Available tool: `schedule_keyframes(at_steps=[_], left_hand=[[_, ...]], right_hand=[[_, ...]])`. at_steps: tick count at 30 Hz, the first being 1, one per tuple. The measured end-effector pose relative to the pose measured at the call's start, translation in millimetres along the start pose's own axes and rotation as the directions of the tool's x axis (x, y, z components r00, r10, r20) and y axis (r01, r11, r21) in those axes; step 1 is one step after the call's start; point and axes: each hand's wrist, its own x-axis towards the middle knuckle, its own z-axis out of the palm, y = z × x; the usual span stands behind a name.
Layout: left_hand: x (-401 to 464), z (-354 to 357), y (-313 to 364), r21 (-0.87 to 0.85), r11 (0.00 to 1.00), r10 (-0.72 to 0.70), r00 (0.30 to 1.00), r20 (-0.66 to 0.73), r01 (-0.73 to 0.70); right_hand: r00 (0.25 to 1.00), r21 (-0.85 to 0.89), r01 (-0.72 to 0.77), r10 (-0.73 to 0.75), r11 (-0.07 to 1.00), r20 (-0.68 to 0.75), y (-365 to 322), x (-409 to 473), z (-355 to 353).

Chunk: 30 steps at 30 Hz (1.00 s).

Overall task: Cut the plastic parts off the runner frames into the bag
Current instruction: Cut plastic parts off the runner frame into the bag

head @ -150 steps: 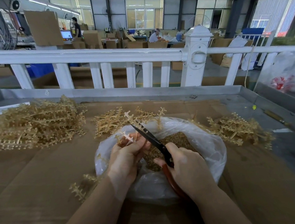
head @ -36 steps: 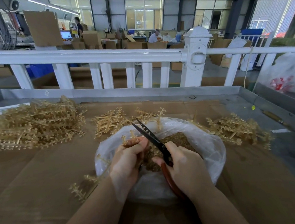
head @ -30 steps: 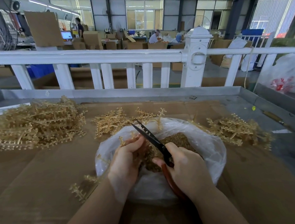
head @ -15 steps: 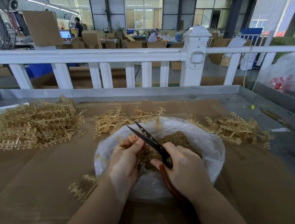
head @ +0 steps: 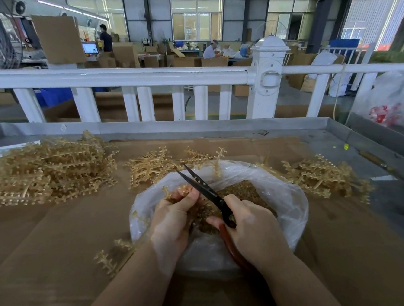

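The runner frame (head: 180, 193) is pinched by the left hand (head: 174, 217) over the bag (head: 289, 194), while the scissors (head: 206, 193), gripped by the right hand (head: 253, 231), are parted near fingers that could be nicked.

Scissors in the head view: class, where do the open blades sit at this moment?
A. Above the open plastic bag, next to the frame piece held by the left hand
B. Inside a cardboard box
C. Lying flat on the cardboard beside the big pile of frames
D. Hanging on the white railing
A: the scissors, gripped by the right hand, are over the bag, beside the frame piece in the left hand.
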Motion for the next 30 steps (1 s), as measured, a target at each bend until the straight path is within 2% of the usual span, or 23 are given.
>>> schedule_keyframes(at_steps=[20,27,30], left_hand=[[1.9,0.3,-0.4,-0.026,0.999,-0.035,0.998,-0.042,0.034],[6.3,-9.0,-0.1,-0.075,0.996,-0.046,0.998,0.053,0.05],[6.3,-14.1,3.9,-0.177,0.981,-0.052,0.989,0.136,0.076]], right_hand=[[1.0,-0.013,0.006,-0.006,1.0,0.014,0.9,2.0,-2.9],[0.996,0.05,-0.053,0.056,0.997,-0.067,2.7,-0.2,-2.5],[0.988,0.083,-0.109,0.117,0.991,-0.099,2.9,0.0,-2.7]])
